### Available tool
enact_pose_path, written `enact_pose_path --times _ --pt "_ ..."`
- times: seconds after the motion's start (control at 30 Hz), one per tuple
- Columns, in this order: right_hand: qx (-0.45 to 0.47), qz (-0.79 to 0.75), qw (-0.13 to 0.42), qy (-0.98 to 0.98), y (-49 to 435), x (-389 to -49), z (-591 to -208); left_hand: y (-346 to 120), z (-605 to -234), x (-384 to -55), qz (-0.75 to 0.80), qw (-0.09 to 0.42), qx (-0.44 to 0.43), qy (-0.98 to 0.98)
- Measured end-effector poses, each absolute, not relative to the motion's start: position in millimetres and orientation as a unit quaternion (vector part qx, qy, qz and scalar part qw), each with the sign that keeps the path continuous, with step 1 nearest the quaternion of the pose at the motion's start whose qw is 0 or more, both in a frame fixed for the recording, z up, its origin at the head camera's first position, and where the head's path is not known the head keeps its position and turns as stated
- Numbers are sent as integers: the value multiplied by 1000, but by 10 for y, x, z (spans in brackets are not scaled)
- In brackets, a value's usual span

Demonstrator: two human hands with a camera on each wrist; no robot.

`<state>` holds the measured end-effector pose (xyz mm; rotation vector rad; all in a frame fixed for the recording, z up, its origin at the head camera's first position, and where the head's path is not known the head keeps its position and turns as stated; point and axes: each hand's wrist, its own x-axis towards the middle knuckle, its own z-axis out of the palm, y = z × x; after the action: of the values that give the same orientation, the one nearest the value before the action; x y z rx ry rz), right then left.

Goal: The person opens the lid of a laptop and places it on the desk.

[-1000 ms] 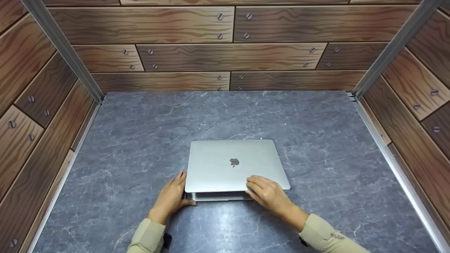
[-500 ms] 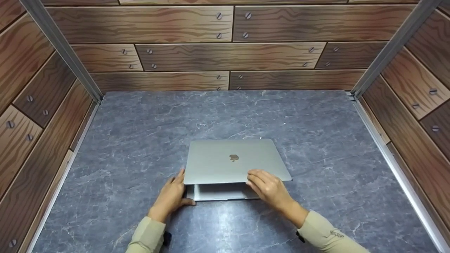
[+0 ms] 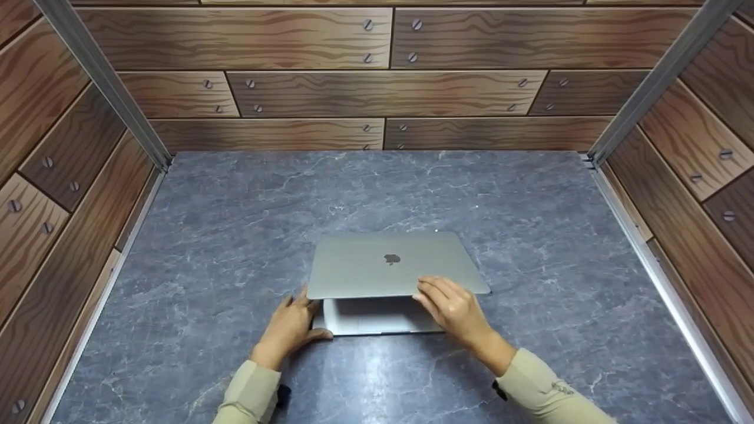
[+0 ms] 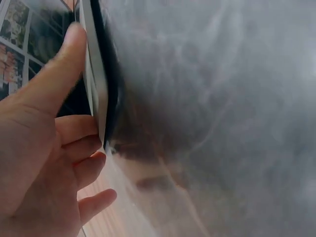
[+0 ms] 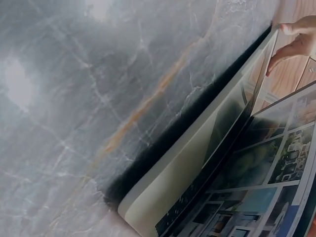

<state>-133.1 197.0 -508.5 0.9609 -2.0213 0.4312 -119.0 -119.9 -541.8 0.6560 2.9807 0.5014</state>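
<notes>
A silver laptop (image 3: 398, 277) is set on a grey marbled tabletop (image 3: 235, 224), its lid (image 3: 359, 265) partly raised above the base (image 3: 359, 324). The lid's front edge is gripped, right of centre, by the curled fingers of the right hand (image 3: 456, 309). The base's front left corner is held between thumb and fingers of the left hand (image 3: 290, 327). Tiled pictures are displayed on the screen (image 5: 256, 187). The tabletop is bounded by wood-patterned panels (image 3: 306, 94).
</notes>
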Motion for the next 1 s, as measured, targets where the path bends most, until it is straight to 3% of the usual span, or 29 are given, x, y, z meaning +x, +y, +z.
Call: enact_pose_path --times 0.43,1.0 --pt "313 192 435 -822 1898 -1424 -4935 -1142 -5389 -1213 171 84 185 964" --pt "213 232 477 -820 1739 -1529 -4747 -1113 -5389 -1216 174 74 179 966"
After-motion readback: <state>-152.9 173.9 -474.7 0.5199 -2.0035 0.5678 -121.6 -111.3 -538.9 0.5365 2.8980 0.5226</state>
